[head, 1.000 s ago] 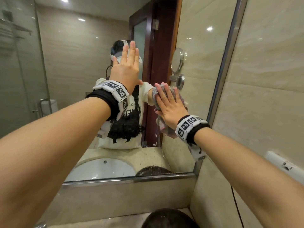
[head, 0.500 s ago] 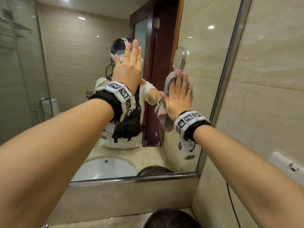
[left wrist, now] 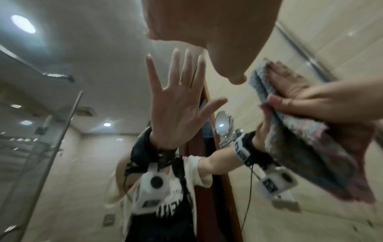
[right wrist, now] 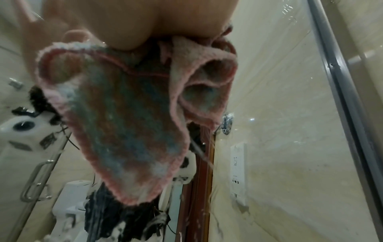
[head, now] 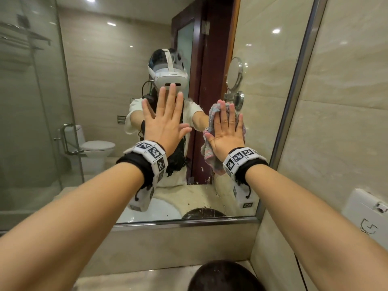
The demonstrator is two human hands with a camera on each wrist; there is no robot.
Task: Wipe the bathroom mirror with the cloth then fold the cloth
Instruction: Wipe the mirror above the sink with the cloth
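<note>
The wall mirror (head: 94, 91) fills the head view. My left hand (head: 165, 122) lies flat on the glass with fingers spread and holds nothing; its reflection shows in the left wrist view under the real hand (left wrist: 207, 24). Just to its right, my right hand (head: 227, 131) presses a pink and blue striped cloth (head: 210, 162) against the glass with straight fingers. The cloth (right wrist: 124, 122) hangs bunched below the palm (right wrist: 134, 19). In the left wrist view the cloth (left wrist: 311, 155) sits between the right hand (left wrist: 300, 98) and the mirror.
The mirror's metal frame (head: 294, 106) runs just right of my right hand, with tiled wall beyond. A white wall box (head: 365, 211) sits low on that wall. A dark round object (head: 222, 276) stands on the stone counter (head: 126, 278) below.
My left hand has slid down the glass. The right hand with the cloth turned from leaning left to upright, rose, then dropped a little.
</note>
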